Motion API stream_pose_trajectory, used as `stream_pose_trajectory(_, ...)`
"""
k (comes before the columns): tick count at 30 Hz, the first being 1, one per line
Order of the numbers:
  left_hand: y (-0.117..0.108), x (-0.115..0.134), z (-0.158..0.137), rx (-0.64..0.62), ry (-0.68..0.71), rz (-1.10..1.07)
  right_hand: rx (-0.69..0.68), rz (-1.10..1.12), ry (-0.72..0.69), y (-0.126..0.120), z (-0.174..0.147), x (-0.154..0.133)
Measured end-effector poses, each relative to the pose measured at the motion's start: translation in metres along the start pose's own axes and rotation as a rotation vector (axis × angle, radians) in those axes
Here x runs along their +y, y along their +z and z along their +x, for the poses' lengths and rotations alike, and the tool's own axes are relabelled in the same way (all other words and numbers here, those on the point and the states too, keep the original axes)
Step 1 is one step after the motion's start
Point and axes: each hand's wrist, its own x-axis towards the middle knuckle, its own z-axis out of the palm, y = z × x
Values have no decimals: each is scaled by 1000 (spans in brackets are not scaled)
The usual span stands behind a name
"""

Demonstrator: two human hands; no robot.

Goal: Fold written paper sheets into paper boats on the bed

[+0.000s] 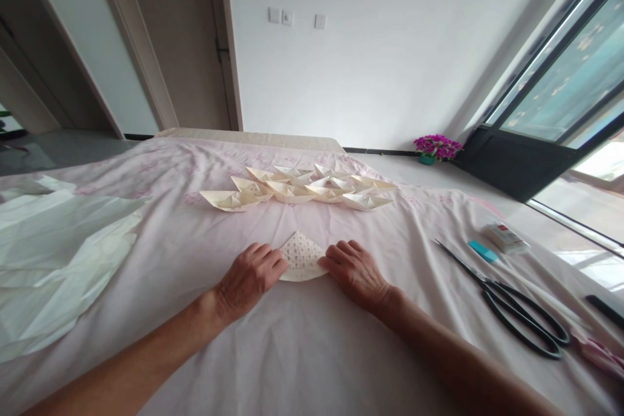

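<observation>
Between my hands is a folded sheet of cream paper (303, 259), printed with small marks, its peak pointing away from me. My left hand (252, 275) grips its left corner with curled fingers. At the right corner, my right hand (355, 271) pinches the paper between thumb and fingers. Both hands rest low over the pink cloth. Just beyond them stands a cluster of several folded paper boats (290, 192), cream and white, set close together in rows.
A pile of thin pale sheets (63, 253) lies on the left of the pink tablecloth (234, 364). To the right are black scissors (517, 309), a blue piece (483, 251) and a small white box (505, 237). A pot of magenta flowers (437, 147) stands by the wall.
</observation>
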Motion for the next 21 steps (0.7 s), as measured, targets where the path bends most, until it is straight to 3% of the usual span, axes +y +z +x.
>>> stream_pose_trajectory(10, 10, -20, -7, -24, -303, -525, -40, 358, 405, -6, -4, 0)
stream_pose_trajectory(15, 18, -28, -8, -35, -423, -503, -91, 339, 516, 1, 2, 4)
stream_pose_trajectory(21, 21, -31, -10, -54, -473, -425, -150, 348, 586, 0, 8, 5)
